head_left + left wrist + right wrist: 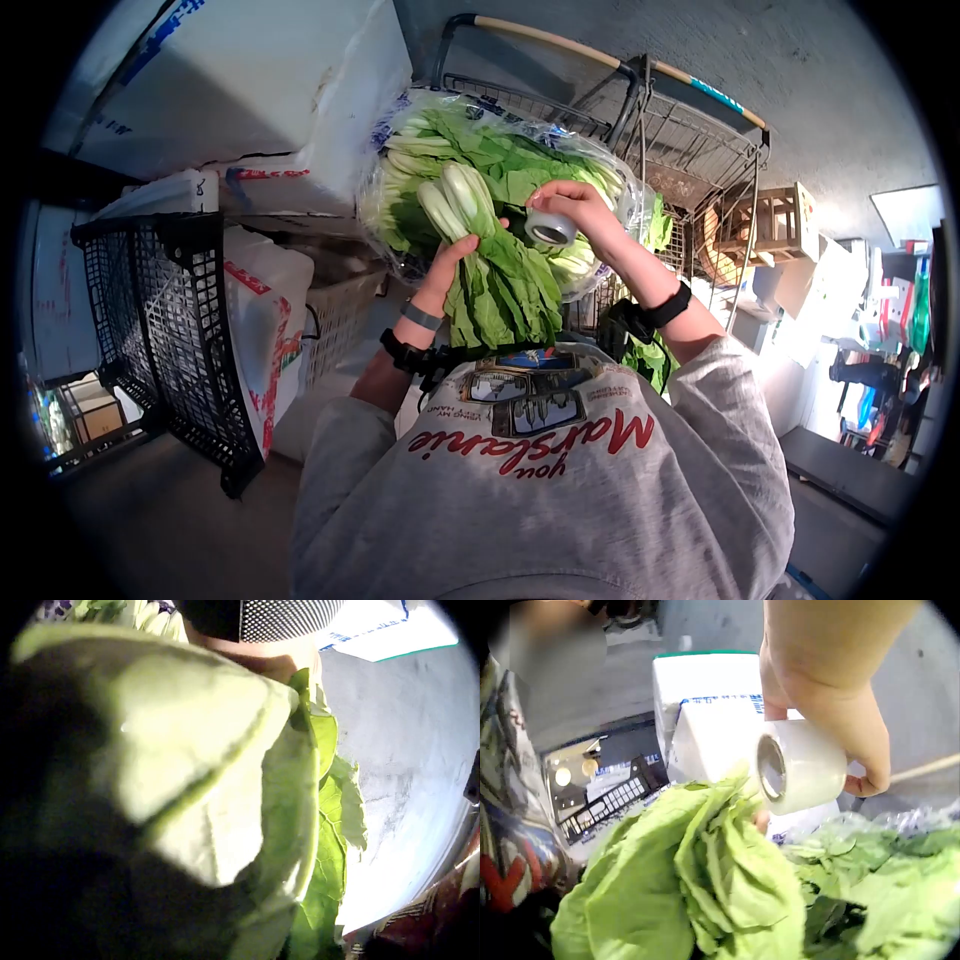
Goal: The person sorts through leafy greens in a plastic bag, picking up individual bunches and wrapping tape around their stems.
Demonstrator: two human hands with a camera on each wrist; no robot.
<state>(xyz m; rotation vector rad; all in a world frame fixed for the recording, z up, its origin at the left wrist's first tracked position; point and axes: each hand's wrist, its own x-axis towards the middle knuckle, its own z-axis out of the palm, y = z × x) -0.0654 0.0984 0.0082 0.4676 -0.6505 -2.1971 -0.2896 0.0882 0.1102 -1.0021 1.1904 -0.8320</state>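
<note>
In the head view my left hand [448, 264] grips a bunch of leafy greens [505, 295] around its stalks. The pale stalk ends point away from me and the broad leaves hang toward my shirt. My right hand [578, 205] holds a roll of clear tape [550, 230] just right of the bunch. From the right wrist, the translucent roll [814, 769] shows its hollow core, with my fingers around its far side and the bunch's leaves [735, 870] just below. Pale leaves [322, 825] fill much of the left wrist view, hiding the left fingers.
A clear plastic bag [372, 205] full of similar greens lies open beneath both hands. Behind it stand wire carts [700, 150] with long handles. To the left are a black mesh crate [160, 330], white foam boxes [250, 90] and a pale basket [340, 315]. A wooden crate [785, 225] stands right.
</note>
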